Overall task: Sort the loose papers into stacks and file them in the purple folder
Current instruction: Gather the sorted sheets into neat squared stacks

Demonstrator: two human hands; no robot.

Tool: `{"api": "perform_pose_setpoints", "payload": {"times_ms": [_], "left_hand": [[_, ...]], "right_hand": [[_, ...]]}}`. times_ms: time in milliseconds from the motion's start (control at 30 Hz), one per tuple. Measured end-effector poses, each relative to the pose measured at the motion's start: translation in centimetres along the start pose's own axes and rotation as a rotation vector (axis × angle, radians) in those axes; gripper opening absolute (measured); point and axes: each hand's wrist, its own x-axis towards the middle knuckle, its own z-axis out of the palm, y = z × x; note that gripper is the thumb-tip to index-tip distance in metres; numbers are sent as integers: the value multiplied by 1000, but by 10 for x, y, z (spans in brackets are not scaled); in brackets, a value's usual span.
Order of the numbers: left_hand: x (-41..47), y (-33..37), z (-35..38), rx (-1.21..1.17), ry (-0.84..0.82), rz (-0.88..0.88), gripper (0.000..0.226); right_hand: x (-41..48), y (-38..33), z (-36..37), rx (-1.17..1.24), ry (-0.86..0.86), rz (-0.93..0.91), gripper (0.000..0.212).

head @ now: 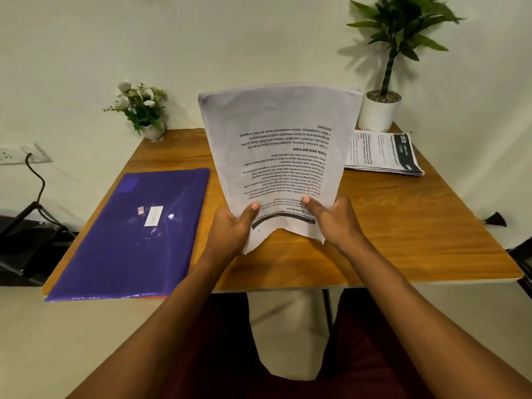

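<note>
Holding a sheaf of printed papers upright over the middle of the desk by its near edge only is what worries me. The left hand and right hand each have a pinching grip on a bottom corner, thumb on the front, so the tall free end has nothing backing it and the bottom edge already bows between the hands. Loosen either grip and I'd guess the sheets fan out or slide onto the desk. The print also reads upside down from the wearer's side (an easy way to misjudge which pile a page belongs to). The purple folder lies flat and closed at the left of the desk, well apart from the sheaf. Its near edge seems to overhang the desk, so a nudge might tip it off, and opening it will need a free hand. A second stack of papers sits at the far right, just beside a potted plant. Can't see the fingers behind the sheaf, how many sheets it has or what's in the folder, and the far stack's small print is unreadable.
</note>
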Motion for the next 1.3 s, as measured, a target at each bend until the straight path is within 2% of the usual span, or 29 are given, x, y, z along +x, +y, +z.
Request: {"api": "perform_pose_setpoints", "payload": {"times_ms": [167,267,367,467,633,733,833,900,1000,1167,1300], "left_hand": [[5,-6,0,-129,105,-83,27],[9,-11,2,-290,192,-196,30],[11,-17,12,-436,197,-283,29],[7,-20,30,-585,204,-394,43],[-2,-15,46,-615,177,-417,45],[7,-10,21,-632,126,-365,48],[27,0,-23,-605,186,-334,43],[38,4,-54,-473,181,-330,36],[48,7,-82,-242,60,-309,29],[46,17,-82,-30,-116,-241,33],[38,15,-75,31,-52,-130,27]], "right_hand": [[-3,5,-1,-19,-55,47,14],[-6,8,-1,201,-3,115,22],[-11,13,8,459,14,212,30],[-15,14,25,513,-9,225,35],[-11,7,31,651,0,241,36],[-4,6,12,558,-36,171,36],[2,6,-16,431,-64,105,39],[6,4,-31,375,-68,94,42],[12,-1,-47,282,-55,85,40],[14,-13,-49,62,-145,43,35],[11,-25,-45,-40,-173,-1,28]]}}
